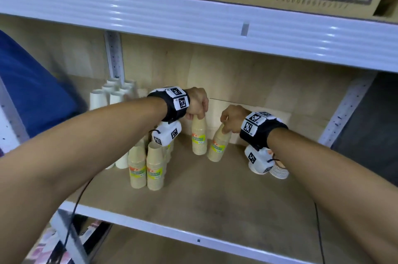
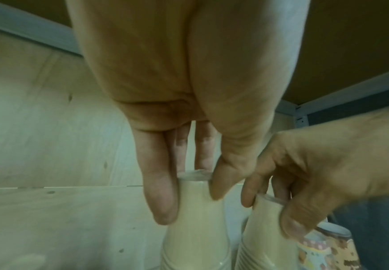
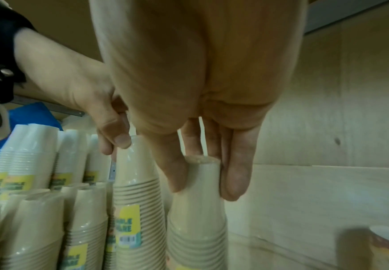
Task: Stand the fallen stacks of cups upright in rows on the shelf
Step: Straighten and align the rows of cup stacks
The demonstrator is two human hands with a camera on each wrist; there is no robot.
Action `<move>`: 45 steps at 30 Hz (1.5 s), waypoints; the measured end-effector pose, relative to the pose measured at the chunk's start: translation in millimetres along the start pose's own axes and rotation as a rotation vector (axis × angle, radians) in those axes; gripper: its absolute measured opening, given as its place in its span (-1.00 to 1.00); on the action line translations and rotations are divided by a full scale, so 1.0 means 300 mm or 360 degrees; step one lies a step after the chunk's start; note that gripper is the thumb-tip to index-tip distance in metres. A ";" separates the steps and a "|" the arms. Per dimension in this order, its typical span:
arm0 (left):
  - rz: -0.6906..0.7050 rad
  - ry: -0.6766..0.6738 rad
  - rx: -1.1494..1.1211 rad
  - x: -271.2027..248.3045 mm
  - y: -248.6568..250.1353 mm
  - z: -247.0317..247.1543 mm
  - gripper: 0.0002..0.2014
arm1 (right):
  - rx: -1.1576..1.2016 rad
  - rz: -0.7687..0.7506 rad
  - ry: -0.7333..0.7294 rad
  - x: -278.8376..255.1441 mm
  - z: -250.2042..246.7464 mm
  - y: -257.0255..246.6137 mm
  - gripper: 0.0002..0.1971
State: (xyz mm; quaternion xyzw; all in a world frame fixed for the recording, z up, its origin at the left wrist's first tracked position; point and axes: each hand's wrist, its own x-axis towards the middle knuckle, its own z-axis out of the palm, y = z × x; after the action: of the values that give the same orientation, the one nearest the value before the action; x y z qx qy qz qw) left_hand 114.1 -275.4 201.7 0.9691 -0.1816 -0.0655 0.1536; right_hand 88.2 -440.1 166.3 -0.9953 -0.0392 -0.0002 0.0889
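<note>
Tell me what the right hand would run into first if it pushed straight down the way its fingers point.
The right hand already grips the top of the tilted tan paper cup stack, so it would press that stack onto the wooden shelf board. Nothing else seems to lie between them.

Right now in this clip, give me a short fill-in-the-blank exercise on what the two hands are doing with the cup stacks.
1. The left hand grips the top of a tan cup stack that stands ____.
2. The right hand holds a second tan stack that is still ____.
3. The cups in both held stacks face rim ____.
4. The patterned cup stack near the right wrist lies on its ____.

Missing words: upright; tilted; down; side
</note>
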 end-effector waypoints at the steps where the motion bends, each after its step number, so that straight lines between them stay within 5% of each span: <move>1: -0.0004 0.0011 0.0016 0.025 0.000 0.006 -0.74 | 0.0002 0.0022 0.0006 0.017 0.006 0.016 -0.63; 18: -0.0010 0.0132 0.0181 0.353 -0.061 0.122 -0.89 | 0.0024 0.0020 0.0076 0.262 0.104 0.074 -0.64; 21: -0.0008 0.0174 0.0124 0.397 -0.077 0.146 -0.65 | 0.0020 0.0024 0.0021 0.294 0.116 0.069 -0.67; 24: -0.0024 0.0168 0.0159 0.415 -0.077 0.153 -0.75 | 0.0002 0.0019 -0.0026 0.325 0.129 0.072 -0.67; 32: 0.0013 0.0059 0.0168 0.484 -0.101 0.175 -0.66 | 0.0028 -0.0015 -0.0008 0.385 0.161 0.097 -0.66; 35: -0.0010 0.0055 0.0175 0.472 -0.085 0.176 -0.98 | 0.0048 -0.0014 0.0038 0.397 0.167 0.098 -0.67; 37: -0.0008 0.0066 0.0218 0.477 -0.080 0.181 -0.81 | 0.0091 -0.0003 0.0088 0.406 0.173 0.101 -0.67; 45: -0.0015 0.0064 0.0135 0.445 -0.056 0.166 -0.81 | 0.0187 0.0042 0.0150 0.395 0.179 0.112 -0.52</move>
State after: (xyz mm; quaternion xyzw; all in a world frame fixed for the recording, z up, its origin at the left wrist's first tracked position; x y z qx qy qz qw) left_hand 234.0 -323.7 139.8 0.9767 -0.1764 -0.0391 0.1156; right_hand 208.6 -454.4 108.3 -0.9877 -0.0219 -0.0438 0.1488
